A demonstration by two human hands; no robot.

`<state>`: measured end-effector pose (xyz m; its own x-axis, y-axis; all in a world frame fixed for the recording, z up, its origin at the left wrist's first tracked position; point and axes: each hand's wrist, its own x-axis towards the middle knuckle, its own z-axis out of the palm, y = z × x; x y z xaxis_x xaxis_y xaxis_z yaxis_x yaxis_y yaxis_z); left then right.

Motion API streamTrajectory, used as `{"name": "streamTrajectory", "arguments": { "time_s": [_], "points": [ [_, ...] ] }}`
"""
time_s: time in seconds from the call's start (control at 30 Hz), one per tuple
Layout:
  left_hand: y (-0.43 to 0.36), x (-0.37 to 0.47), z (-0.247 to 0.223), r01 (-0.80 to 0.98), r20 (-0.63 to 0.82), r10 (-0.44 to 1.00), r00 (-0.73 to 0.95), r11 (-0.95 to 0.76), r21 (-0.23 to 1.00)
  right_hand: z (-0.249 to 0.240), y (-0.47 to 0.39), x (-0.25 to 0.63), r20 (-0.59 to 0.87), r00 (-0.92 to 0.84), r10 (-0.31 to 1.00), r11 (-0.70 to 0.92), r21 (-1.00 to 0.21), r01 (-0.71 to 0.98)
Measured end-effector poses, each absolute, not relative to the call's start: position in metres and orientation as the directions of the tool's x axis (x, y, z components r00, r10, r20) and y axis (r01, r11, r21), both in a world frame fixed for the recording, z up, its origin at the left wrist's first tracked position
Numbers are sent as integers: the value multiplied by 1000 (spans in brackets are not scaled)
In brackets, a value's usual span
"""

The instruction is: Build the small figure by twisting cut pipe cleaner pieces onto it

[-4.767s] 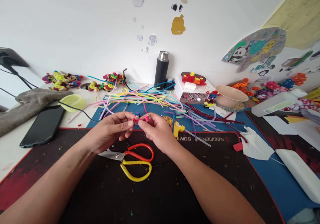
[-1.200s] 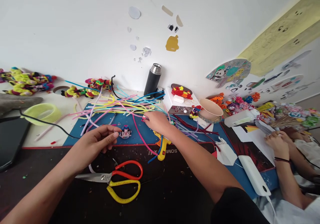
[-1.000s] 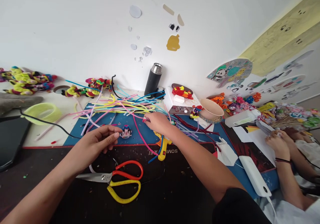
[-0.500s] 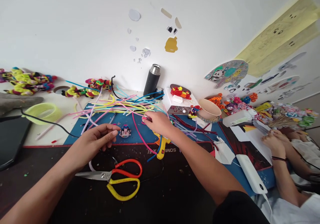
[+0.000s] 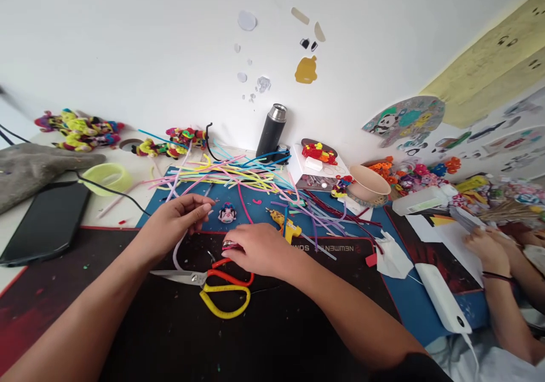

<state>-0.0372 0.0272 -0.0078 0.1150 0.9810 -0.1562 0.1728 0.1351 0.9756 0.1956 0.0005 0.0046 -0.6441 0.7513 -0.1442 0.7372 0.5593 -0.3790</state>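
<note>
My left hand (image 5: 181,220) hovers over the front edge of the blue mat, thumb and fingertips pinched together on a tiny pale piece that is too small to name. Just to its right, my right hand (image 5: 255,248) is closed around a small tool with a metal and pinkish-red body (image 5: 231,246). Between and beyond the hands lies a small doll head (image 5: 227,213) with a pale face and blue top. Scissors (image 5: 213,285) with one red and one yellow handle rest below the hands. A yellow glue gun (image 5: 288,227) lies behind my right wrist.
Fuzzy coloured stems (image 5: 221,172) are spread across the back of the blue mat. A black flask (image 5: 271,131) stands behind them. At left lie a phone (image 5: 45,220) and a pale green coil (image 5: 106,179). Another person's hands (image 5: 487,248) work at right, near a white power bank (image 5: 443,298).
My right hand has come back from the stems toward the scissors, with the small tool in it. The glue gun is less covered. The whole view has shifted, with the scene further right.
</note>
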Motion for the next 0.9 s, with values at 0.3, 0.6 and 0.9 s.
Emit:
{"name": "streamTrajectory", "arguments": {
  "time_s": [0.3, 0.6, 0.9],
  "points": [
    [35, -50, -14, 74, -86, 996, 38, 83, 994, -2, 5, 175, -106, -639, 762, 573, -348, 742],
    [37, -57, -29, -12, -12, 996, -86, 11, 1000, 11, -7, 183, -18, -584, 812, 517, -444, 732],
    [44, -73, -11, 234, 156, 930, -332, -79, 969, 15, 0, 233, 13, -341, 940, 282, -591, 756]
  ]
}}
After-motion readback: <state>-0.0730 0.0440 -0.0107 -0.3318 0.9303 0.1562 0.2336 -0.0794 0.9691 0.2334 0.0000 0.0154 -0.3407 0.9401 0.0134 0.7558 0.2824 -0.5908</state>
